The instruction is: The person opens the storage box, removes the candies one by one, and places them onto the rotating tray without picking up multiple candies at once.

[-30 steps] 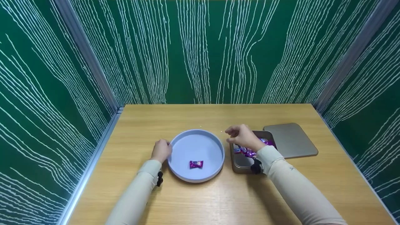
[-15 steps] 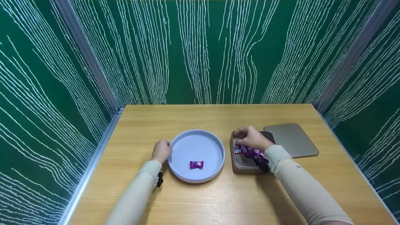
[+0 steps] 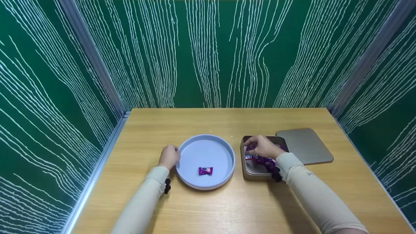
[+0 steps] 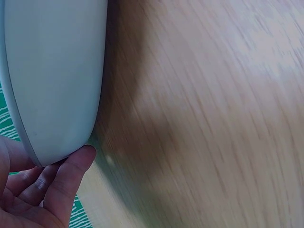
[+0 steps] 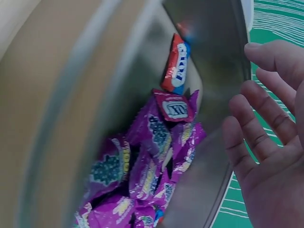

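My left hand pinches the left rim of a round pale-blue plate with a raised edge. In the left wrist view, its fingertips press the underside of the plate. One purple wrapped candy lies on the plate. My right hand is over the square metal tin, fingers loosely bent. The right wrist view shows nothing between the fingers of the right hand, near the tin's wall. Several purple wrapped candies and a red-and-blue one lie inside.
The tin's flat metal lid lies on the wooden table, behind and right of the tin. Green panels with white lines enclose the table at the back and both sides. Tiny crumbs dot the table behind the plate.
My right hand has moved right and down, from beside the tin's left edge to over its candies. The left hand stays on the plate's rim, and the candy on the plate lies still.
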Demonstrator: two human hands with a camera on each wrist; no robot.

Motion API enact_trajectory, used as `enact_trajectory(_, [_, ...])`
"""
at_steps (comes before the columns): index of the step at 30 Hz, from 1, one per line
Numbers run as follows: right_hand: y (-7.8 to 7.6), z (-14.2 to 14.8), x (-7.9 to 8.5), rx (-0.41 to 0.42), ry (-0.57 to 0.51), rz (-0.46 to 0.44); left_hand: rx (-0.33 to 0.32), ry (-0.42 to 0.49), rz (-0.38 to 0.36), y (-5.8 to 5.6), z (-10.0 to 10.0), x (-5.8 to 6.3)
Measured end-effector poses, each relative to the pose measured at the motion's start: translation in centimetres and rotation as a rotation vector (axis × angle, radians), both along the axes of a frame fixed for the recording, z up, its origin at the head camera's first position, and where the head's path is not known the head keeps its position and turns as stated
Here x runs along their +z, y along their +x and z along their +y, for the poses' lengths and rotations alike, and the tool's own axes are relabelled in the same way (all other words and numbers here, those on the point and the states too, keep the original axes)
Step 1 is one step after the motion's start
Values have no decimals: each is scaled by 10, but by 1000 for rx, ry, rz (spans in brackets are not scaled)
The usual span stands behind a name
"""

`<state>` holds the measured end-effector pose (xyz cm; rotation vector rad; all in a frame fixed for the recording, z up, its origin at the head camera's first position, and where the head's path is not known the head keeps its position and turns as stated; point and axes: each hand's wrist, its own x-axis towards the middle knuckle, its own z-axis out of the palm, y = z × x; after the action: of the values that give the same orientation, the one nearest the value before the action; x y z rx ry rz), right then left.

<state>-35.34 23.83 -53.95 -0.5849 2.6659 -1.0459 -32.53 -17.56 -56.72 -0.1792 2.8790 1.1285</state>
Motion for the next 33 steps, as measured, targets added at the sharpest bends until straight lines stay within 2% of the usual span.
enact_trajectory(10, [-2, 6, -15, 32, 27, 75, 7, -3, 3, -1, 1, -1])
enact_trajectory(18, [-1, 9, -22, 71, 4, 83, 17, 1, -27, -1, 2, 1])
enact_trajectory(25, [-3, 10, -29, 103, 79, 110, -7, 2, -5, 1, 1, 2])
enact_trajectory(26, [-3, 9, -29, 108, 89, 112, -29, 11, 28, -3, -3, -7])
enact_trajectory(31, [-2, 7, -29, 105, 125, 86, -26, 13, 33, -4, -3, -8])
enact_trajectory(32, [-2, 7, -30, 105, 133, 86, -25, 8, 33, -4, -3, -8])
enact_trajectory(33, [-2, 7, -30, 109, 141, 90, -5, -6, 5, 0, 1, 0])
